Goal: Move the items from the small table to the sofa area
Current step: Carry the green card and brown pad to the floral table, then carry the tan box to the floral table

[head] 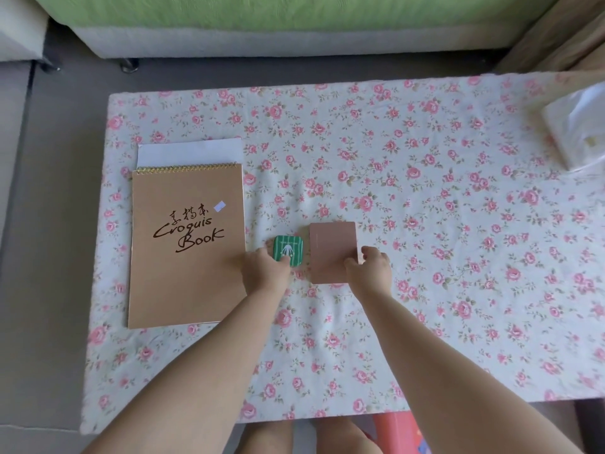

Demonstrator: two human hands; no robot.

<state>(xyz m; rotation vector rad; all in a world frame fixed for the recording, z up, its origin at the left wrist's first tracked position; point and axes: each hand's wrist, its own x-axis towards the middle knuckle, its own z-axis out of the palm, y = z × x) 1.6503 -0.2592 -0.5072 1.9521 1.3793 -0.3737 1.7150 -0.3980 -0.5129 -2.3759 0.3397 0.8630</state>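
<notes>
On the small table with a floral cloth [425,224] lie a brown spiral "Croquis Book" [186,247] at the left, with white paper [190,152] sticking out behind its top edge. A small green square tin [289,249] sits beside a pink card-sized notebook [330,247]. My left hand [266,270] grips the green tin's near edge. Fingers of my right hand [370,267] close on the pink notebook's lower right corner. Both items rest flat on the cloth.
A sofa with a green cover [294,21] stands beyond the table's far edge. A white tissue pack [576,126] lies at the table's right. Grey floor [49,224] runs along the left. Something red [399,434] shows under the near edge.
</notes>
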